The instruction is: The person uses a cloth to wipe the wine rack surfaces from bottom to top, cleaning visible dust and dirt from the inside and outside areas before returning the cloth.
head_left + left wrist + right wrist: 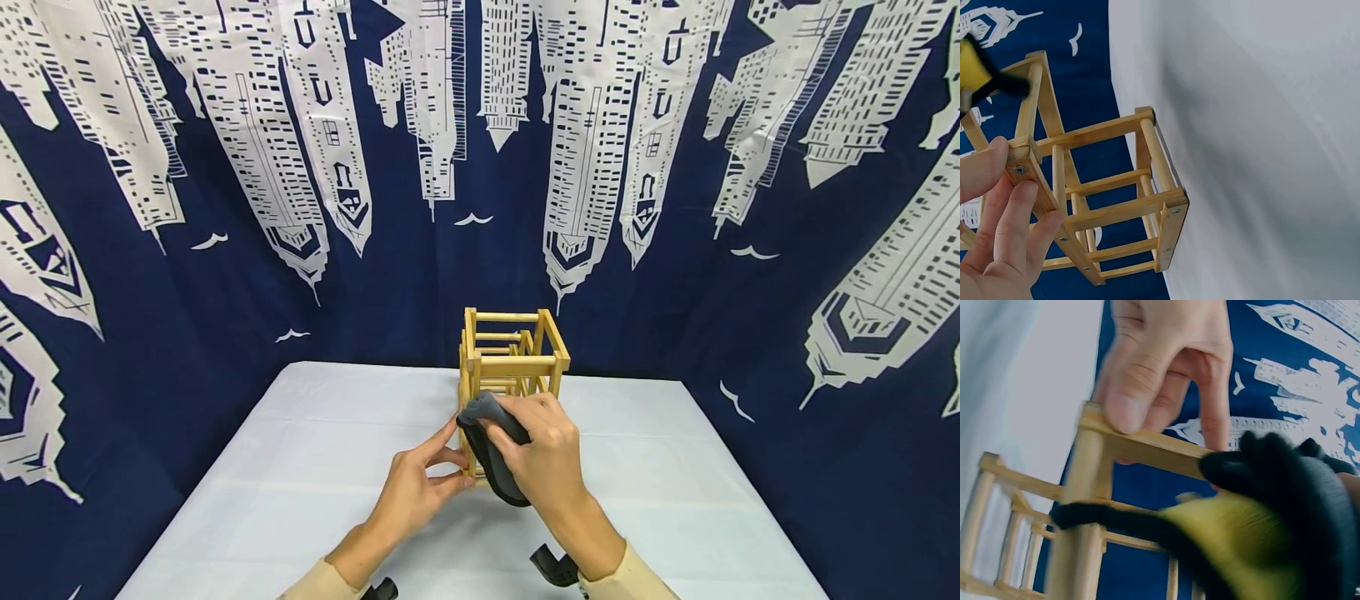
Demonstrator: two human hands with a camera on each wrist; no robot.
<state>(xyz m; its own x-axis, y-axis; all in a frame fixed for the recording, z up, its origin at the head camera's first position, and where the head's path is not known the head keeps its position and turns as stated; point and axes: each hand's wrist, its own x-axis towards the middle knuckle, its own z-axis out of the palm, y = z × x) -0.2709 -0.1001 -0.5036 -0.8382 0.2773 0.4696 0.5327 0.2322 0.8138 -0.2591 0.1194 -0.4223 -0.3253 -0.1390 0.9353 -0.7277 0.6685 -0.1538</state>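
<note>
A small wooden rack (522,365) of slats and round rods stands on the table, in front of me. My left hand (416,487) grips its near left side; thumb and fingers close around a slat with screw heads, clear in the left wrist view. In my right hand (551,442) I pinch a soft grey, slipper-shaped item (498,462) with black edging. Its yellow inside (1241,540) shows in the right wrist view, beside the rack's rods (1075,481). From the head it hangs tilted before the rack's near side and hides part of it.
The white-covered table (337,433) extends on both sides of the rack. Behind hangs a navy cloth (420,275) printed with white buildings and birds. Black pieces (555,567) show near both wrists at the lower edge.
</note>
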